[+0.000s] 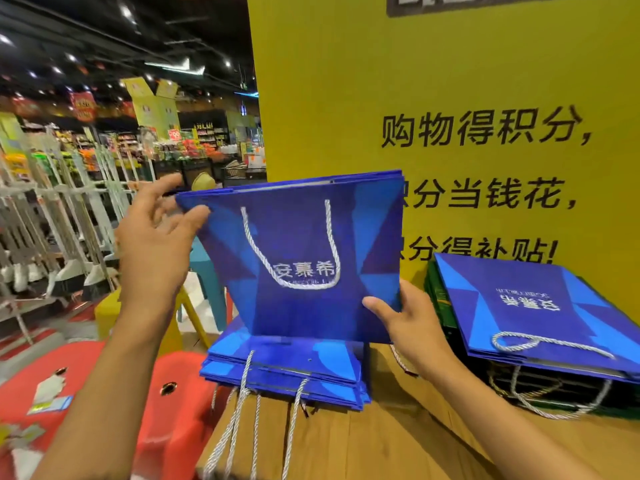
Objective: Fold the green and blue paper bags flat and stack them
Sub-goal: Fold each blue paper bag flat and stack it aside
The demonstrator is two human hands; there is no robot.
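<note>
Wooden table [398, 445] — blue bag stack [287, 368], and blue-over-green stack [540, 306].

A supermarket, seen from the shop floor. On the right, a tall yellow promotional board [329, 98] printed with large black Chinese characters about earning points by shopping, with part of a QR code [450, 1] at its top edge. Left of the board and far behind it, aisles of stocked shelves [204, 133] crowded with colourful goods, a red price sign [175, 134] reading 99, and printed banners [156, 102] hung from a dark ceiling [104, 22] dotted with spotlights [71, 57]. Further left of the board and nearer, white display racks [52, 202] of long-handled cleaning tools. Just in front of the board, a wooden table [381, 445] carrying stacks of identical branded blue bags [287, 362].
</note>
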